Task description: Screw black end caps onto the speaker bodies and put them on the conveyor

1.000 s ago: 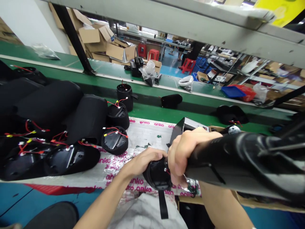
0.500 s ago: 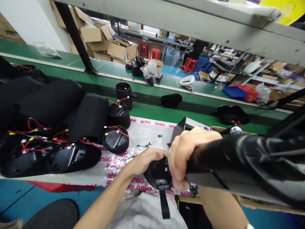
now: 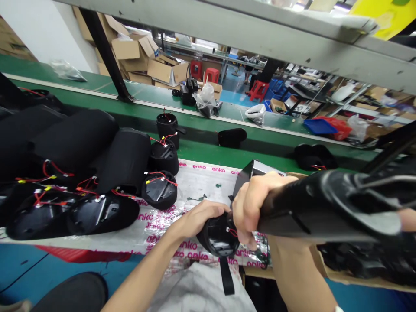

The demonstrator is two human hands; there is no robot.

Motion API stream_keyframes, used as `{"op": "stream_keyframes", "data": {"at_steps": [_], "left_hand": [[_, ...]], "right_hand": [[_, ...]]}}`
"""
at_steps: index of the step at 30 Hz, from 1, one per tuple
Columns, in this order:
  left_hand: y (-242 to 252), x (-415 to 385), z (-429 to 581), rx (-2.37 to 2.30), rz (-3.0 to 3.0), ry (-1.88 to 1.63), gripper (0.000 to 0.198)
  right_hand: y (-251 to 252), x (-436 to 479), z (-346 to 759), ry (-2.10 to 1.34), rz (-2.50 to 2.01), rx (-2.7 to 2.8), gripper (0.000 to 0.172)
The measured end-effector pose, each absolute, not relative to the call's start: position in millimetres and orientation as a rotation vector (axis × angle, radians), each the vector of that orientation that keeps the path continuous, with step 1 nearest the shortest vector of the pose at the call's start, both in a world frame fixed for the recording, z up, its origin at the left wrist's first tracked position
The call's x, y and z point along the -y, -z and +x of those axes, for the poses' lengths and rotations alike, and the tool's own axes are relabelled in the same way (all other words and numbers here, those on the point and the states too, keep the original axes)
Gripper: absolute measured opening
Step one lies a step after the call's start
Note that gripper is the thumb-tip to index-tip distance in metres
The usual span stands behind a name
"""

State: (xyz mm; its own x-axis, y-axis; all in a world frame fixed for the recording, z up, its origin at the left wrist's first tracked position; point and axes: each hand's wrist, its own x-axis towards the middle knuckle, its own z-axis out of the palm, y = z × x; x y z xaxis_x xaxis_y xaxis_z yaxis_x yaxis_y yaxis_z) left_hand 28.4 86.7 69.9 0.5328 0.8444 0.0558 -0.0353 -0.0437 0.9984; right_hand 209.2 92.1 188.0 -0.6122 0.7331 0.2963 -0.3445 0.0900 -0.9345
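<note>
My left hand [image 3: 203,216] is closed around the rim of a black cylindrical speaker housing [image 3: 217,240], which has its end facing up and a black strap hanging toward me. Inside the housing red wires with a white plug show. My right hand [image 3: 250,203] is wrapped round a large black electric screwdriver [image 3: 312,212] that comes in from the right, close to the camera. Its tip is hidden behind my fingers, so I cannot tell whether it touches the housing. Just beyond my right hand stands a dark box-shaped device [image 3: 248,173] with a silver top.
Several black housings [image 3: 121,160] with red and yellow-ended wires crowd the left of the bench. A smaller housing [image 3: 159,190] lies nearer. A carton [image 3: 328,266] of black parts sits at the right. Behind runs a green conveyor [image 3: 198,151] below a metal beam [image 3: 227,26].
The screwdriver's rear end has shifted a little, showing more of the carton of black parts below it. Both hands keep nearly the same place and grip.
</note>
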Motion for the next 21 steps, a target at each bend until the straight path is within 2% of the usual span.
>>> {"op": "stream_keyframes", "data": {"at_steps": [4, 10, 13, 17, 21], "left_hand": [[-57, -47, 24, -0.871, 1.436, -0.878, 0.051], [-28, 4, 42, -1.157, 1.232, -1.16, 0.051], [-23, -10, 53, -1.064, 1.277, -1.223, 0.053], [-21, -29, 57, -0.946, 1.375, -1.179, 0.053], [-22, -29, 50, -0.934, 1.425, -1.118, 0.052]], "right_hand": [[-188, -77, 220, -1.379, -0.381, 1.39, 0.048], [-198, -65, 281, -0.918, -0.615, 1.156, 0.07], [-175, -68, 302, -0.849, -0.644, 1.271, 0.077], [-122, -74, 309, -0.737, -0.582, 1.397, 0.094], [-94, -79, 304, -0.772, -0.556, 1.366, 0.092]]}}
